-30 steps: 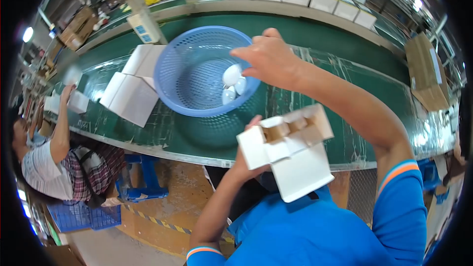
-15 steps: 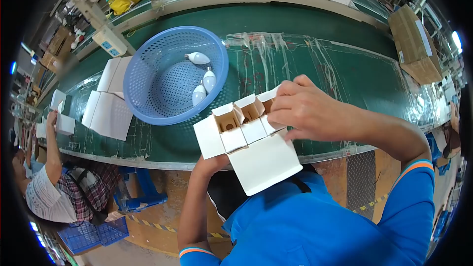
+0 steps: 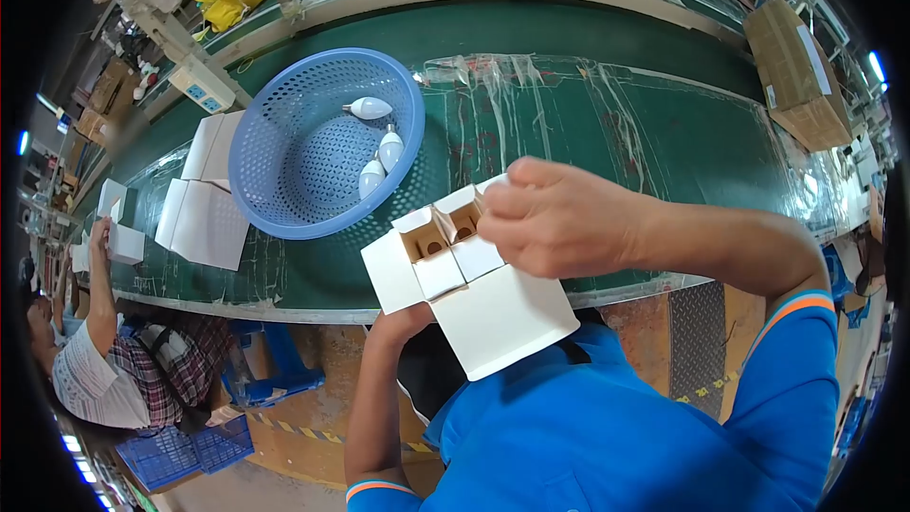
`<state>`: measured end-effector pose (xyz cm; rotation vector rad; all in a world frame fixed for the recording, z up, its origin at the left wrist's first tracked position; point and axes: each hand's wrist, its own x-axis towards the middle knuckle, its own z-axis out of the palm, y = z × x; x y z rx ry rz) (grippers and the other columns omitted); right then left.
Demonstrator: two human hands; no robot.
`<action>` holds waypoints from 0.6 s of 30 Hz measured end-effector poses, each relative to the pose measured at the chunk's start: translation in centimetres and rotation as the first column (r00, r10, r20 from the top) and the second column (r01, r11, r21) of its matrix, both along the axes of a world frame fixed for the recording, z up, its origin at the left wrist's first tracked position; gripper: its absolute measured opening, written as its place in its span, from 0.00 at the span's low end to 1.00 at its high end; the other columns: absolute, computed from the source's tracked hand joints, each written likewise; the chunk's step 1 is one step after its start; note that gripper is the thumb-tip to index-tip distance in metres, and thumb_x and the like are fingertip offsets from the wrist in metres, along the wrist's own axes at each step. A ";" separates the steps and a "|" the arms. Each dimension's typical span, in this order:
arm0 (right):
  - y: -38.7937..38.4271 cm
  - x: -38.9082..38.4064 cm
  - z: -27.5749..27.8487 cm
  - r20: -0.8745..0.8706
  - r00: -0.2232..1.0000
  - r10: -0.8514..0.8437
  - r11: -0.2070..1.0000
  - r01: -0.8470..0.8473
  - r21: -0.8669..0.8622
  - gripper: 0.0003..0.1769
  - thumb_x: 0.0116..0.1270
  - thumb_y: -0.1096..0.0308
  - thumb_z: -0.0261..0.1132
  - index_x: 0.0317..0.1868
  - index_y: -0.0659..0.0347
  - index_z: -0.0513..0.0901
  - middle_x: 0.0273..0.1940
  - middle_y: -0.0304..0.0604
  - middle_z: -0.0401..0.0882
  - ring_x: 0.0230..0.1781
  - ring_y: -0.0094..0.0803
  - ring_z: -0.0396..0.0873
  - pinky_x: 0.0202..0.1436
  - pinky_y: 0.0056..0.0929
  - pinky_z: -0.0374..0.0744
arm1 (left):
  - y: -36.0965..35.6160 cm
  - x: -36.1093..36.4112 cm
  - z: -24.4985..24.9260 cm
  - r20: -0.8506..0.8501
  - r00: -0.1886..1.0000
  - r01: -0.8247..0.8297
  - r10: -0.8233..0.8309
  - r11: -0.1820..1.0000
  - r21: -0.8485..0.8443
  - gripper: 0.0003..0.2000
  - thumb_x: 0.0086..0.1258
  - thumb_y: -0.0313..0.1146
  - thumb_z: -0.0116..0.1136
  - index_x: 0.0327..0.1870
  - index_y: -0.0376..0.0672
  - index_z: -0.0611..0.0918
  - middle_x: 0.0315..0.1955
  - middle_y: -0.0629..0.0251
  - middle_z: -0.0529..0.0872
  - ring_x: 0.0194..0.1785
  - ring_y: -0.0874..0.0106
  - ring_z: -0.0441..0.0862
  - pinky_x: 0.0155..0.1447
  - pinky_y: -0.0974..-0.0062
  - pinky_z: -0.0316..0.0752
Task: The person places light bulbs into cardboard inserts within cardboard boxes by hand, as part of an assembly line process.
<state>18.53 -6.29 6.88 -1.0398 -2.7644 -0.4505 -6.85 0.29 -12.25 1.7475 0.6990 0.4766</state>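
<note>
Left hand (image 3: 406, 319): forearm upright, fingers clasped, mostly hidden.
Right hand (image 3: 550, 220): knuckles up, fingers curled downward.

The right hand (image 3: 559, 228), a second ago stretched out over the white candle-shaped bulbs (image 3: 391, 147) in the round blue perforated plastic basket (image 3: 284, 171), has come back to the white cardboard box (image 3: 493, 318). Half a second ago its fingertips touched the rightmost brown-lined cell; now curled fingers cover it, and two cells show
</note>
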 end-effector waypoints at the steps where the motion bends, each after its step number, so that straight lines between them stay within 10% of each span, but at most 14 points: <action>1: -0.1 -0.1 -0.3 0.168 0.985 0.039 0.999 -0.040 -0.001 0.05 0.53 0.67 0.63 0.30 0.57 0.83 0.36 0.34 0.78 0.47 0.32 0.73 0.48 0.26 0.68 | 0.0 0.0 0.0 -0.022 1.000 -0.005 0.006 1.000 0.021 0.28 0.51 0.34 0.77 0.55 0.42 0.79 0.51 0.63 0.82 0.54 0.66 0.79 0.57 0.68 0.76; 18: 0.0 -1.4 -0.1 0.320 0.933 -0.163 0.953 0.233 -0.193 0.04 0.54 0.67 0.64 0.25 0.53 0.85 0.26 0.31 0.77 0.42 0.28 0.70 0.46 0.27 0.65 | -0.6 0.3 -1.1 0.041 0.996 -0.081 0.084 0.995 -0.066 0.25 0.56 0.28 0.72 0.57 0.40 0.78 0.52 0.62 0.82 0.53 0.68 0.80 0.56 0.69 0.77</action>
